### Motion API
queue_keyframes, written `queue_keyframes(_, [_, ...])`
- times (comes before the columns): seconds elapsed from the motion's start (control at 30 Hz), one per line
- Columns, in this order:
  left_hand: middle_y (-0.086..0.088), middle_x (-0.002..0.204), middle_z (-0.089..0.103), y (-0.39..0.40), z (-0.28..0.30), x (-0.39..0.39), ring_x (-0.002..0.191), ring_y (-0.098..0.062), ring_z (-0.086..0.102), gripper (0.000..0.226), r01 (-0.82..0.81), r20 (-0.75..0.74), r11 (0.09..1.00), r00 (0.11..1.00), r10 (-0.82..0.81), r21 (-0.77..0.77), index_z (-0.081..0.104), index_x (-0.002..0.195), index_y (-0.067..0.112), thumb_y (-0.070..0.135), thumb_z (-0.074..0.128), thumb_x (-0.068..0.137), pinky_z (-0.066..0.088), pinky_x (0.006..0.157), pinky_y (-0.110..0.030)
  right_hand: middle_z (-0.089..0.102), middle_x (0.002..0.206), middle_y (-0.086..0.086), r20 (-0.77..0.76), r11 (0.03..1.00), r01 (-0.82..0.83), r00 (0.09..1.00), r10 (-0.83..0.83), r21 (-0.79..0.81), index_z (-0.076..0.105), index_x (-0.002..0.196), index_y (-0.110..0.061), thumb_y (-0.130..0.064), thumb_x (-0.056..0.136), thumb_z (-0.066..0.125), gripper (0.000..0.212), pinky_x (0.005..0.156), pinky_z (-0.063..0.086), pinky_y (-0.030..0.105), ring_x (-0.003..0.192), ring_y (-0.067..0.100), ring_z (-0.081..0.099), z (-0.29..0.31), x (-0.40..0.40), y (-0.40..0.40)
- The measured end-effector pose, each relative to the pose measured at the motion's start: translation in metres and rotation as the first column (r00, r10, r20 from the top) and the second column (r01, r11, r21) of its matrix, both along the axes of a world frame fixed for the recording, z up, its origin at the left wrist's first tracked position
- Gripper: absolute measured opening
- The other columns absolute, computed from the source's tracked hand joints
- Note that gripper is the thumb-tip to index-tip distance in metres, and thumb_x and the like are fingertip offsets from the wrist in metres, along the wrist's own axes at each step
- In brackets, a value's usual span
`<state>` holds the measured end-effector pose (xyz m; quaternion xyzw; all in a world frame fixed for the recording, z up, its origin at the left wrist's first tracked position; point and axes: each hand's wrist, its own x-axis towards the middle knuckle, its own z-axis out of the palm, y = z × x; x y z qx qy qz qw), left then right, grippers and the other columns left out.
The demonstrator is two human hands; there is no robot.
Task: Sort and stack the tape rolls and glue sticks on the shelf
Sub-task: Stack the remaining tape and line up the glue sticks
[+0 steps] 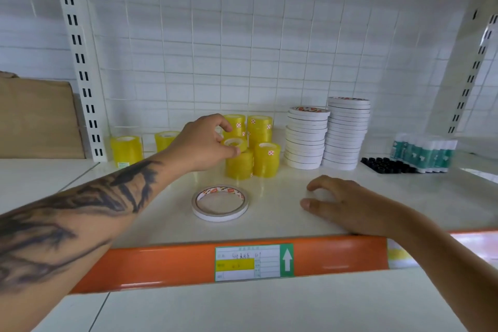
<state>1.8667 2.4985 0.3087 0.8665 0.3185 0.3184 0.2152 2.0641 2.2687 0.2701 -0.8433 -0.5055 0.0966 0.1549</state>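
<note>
A white shelf (pixel 283 221) with an orange front strip (pixel 167 264) is seen from above; a price label (pixel 253 263) with a white arrow on green is fixed to the strip. The back is closed by a white wire grid (pixel 242 43) in front of a white tiled wall. Slotted white uprights (pixel 80 67) stand at both sides. A brown paper bag (pixel 37 118) is leaned in the neighbouring bay on the left.

The left hand (pixel 200 143) is extended to the group of yellow tape rolls (pixel 258 145) at the centre rear, and a small yellow roll (pixel 235 143) on top of the front stack is pinched between thumb and fingers. Two further yellow rolls (pixel 126 149) are set apart at the left rear. The right hand (pixel 347 205) is rested on the shelf with fingers loosely spread and nothing held. A single white tape roll (pixel 219 203) is laid flat near the front, between the two hands. Two stacks of white tape rolls (pixel 326 137) are placed right of the yellow group. Glue sticks (pixel 423 152) are lined up at the far right, just behind a black tray (pixel 385 166).
</note>
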Motion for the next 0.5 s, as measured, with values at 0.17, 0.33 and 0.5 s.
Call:
queue_keyframes(0.17, [0.003,0.104,0.067,0.007,-0.004,0.014,0.094,-0.020,0.067,0.043,-0.027,0.003,1.000,1.000,0.027,-0.015,0.063,0.110,0.035,0.042,0.086,0.075,0.058,0.087,-0.043,0.035,0.157,-0.011,0.069,0.999,0.001,0.998,0.002,-0.039,0.040,0.140,-0.048,-0.076,0.092,0.039,0.055,0.114,0.025,0.046,0.144,0.018,0.029,-0.001,-0.002,0.005])
queue_keyframes(0.33, [0.007,0.098,0.068,0.006,-0.006,0.019,0.107,-0.018,0.063,0.047,-0.033,-0.014,0.999,0.999,0.033,-0.018,0.062,0.115,0.032,0.044,0.085,0.076,0.051,0.094,-0.038,0.033,0.158,-0.012,0.066,0.999,0.002,0.998,0.001,-0.046,0.039,0.138,-0.051,-0.078,0.090,0.038,0.055,0.114,0.023,0.046,0.145,0.018,0.026,-0.002,0.000,0.006])
queue_keyframes(0.5, [0.002,0.107,0.069,0.006,-0.011,0.025,0.105,-0.018,0.063,0.049,-0.040,-0.012,0.998,0.999,0.039,-0.039,0.060,0.118,0.032,0.044,0.085,0.077,0.052,0.090,-0.036,0.033,0.158,-0.013,0.069,0.999,0.005,0.998,-0.002,-0.037,0.040,0.138,-0.051,-0.078,0.090,0.039,0.056,0.115,0.023,0.047,0.146,0.018,0.026,-0.002,0.000,0.006])
